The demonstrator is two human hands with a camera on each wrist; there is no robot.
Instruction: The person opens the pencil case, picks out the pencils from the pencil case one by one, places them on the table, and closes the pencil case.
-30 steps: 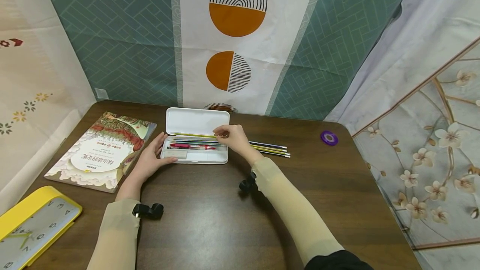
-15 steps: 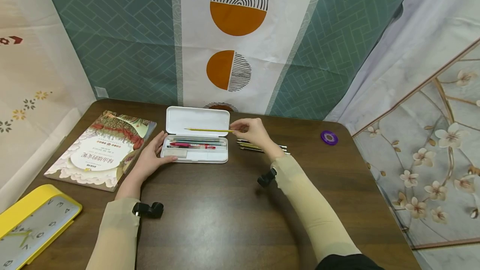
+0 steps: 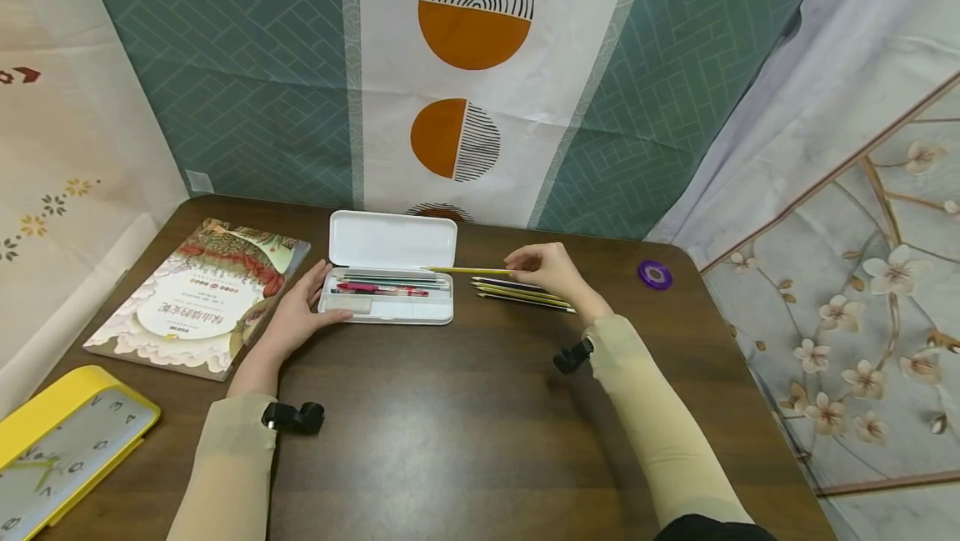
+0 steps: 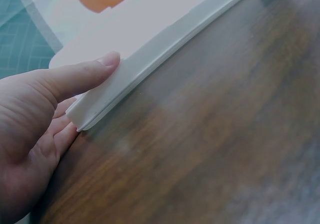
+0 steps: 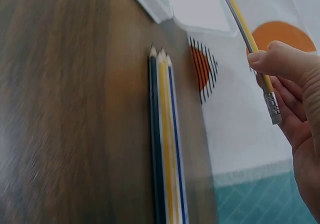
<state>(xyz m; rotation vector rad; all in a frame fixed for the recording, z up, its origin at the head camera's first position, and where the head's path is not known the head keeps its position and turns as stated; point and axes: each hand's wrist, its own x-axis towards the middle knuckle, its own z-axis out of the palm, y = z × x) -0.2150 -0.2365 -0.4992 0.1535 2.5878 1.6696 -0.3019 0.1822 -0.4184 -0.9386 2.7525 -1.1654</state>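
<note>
"What's all this resting on?"

"My bench (image 3: 420,449), dark wood, with a book (image 3: 187,308) at the left. Near the far edge lies the case (image 3: 427,312), long side towards me, its lid (image 3: 393,238) laid back; that probably gives me easy reach into the tray."

"And your left grip?"

"My left grip (image 3: 291,323) holds the case's near left corner, thumb on the front wall, fingers round the end. I'd say that stops so light a thing sliding."

"Those beside it?"

"The loose pencils (image 3: 521,293) lie bunched on the bench just right of the case, points towards it. Side by side, they likely roll less."

"Your right grip?"

"My right grip (image 3: 551,267) pinches a yellow pencil (image 3: 480,270) just short of its metal band, which leaves the point free, I think. It looks lifted, its tip by the hinge; whether it touches there, I can't tell."

"What's in the case?"

"Thin sticks (image 3: 397,279) along the back, too slight to sort; a red pen (image 3: 382,289) in front; then a pale block (image 3: 348,304), perhaps an eraser, at the near left."
</note>
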